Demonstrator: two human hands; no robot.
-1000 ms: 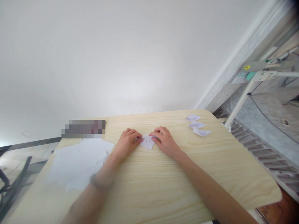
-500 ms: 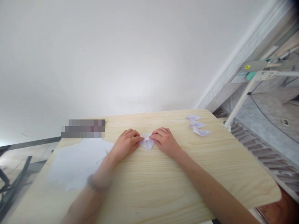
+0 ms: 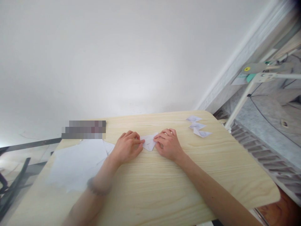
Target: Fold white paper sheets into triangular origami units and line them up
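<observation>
Between my two hands a small folded white paper point(image 3: 149, 143) lies on the wooden table, its point turned toward me and creases showing on its face. My left hand point(image 3: 129, 145) pinches the paper's left corner between thumb and fingers. At the right corner, my right hand point(image 3: 167, 143) grips the paper's edge, fingertips on top. A dark bracelet point(image 3: 98, 185) circles my left wrist. The middle of the paper shows; both its side corners are partly covered by my fingers.
White paper sheets point(image 3: 77, 161) lie spread at the left of the table point(image 3: 150, 191). Three folded paper pieces point(image 3: 198, 126) sit in a row at the back right. A pixelated patch covers the back left corner. A white wall rises behind; a white metal frame point(image 3: 244, 97) stands right.
My right hand has shifted slightly right and my thumbs have moved apart. The paper's upper part, earlier a narrow band under my fingers, now shows more of its face.
</observation>
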